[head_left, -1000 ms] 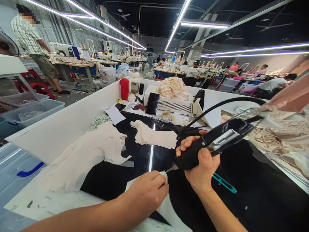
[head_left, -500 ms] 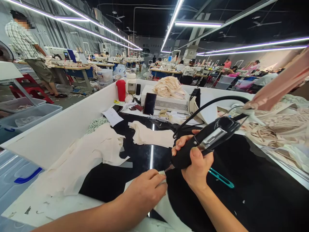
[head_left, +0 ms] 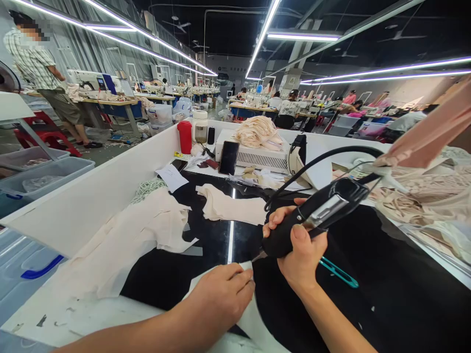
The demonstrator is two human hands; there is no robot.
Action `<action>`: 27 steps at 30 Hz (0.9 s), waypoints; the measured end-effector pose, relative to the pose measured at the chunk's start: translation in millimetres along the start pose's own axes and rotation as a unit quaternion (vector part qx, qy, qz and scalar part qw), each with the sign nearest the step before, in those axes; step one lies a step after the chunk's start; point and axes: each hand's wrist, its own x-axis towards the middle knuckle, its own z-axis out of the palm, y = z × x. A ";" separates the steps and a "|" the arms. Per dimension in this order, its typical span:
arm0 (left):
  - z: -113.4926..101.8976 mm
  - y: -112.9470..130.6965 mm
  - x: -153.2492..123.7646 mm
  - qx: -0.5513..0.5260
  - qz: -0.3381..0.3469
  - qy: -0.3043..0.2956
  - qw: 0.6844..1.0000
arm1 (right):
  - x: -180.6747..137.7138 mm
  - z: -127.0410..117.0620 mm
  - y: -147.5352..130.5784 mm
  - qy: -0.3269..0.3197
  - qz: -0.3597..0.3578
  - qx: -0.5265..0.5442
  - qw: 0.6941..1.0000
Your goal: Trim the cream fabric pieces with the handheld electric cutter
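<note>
My right hand (head_left: pixel 302 252) is wrapped round a black corded handheld power tool (head_left: pixel 281 234), held at a slant with its thin metal tip pointing down and left. That tip meets the upper corner of a pale fabric piece (head_left: pixel 257 321). Just left of the tip, my left hand (head_left: pixel 221 296) grips the fabric with its fingers curled together; the thumb is mostly hidden. A teal thread snipper (head_left: pixel 340 273) lies on the black work surface (head_left: pixel 382 294) beside my right wrist. Beyond the hands lies a folded cream fabric piece (head_left: pixel 231 203), with a larger fabric stack (head_left: pixel 136 235) to the left.
A white box (head_left: pixel 253 158) at the back bears a fabric pile (head_left: pixel 258 131), with a phone (head_left: pixel 228 158) leaning on it. Red cup (head_left: pixel 184 137) and jar (head_left: pixel 200 126) stand nearby. The tool's cable (head_left: pixel 312 164) arches to the right. A person (head_left: pixel 40 73) stands far left.
My left hand has shifted slightly down, so more of the fabric corner shows by the tool's tip. My right hand and the tool have barely moved.
</note>
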 end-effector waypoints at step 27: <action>-9.7 -1.1 3.5 0.006 0.001 -0.021 1.000 | 0.5 0.1 -1.6 -0.007 -0.009 0.002 1.000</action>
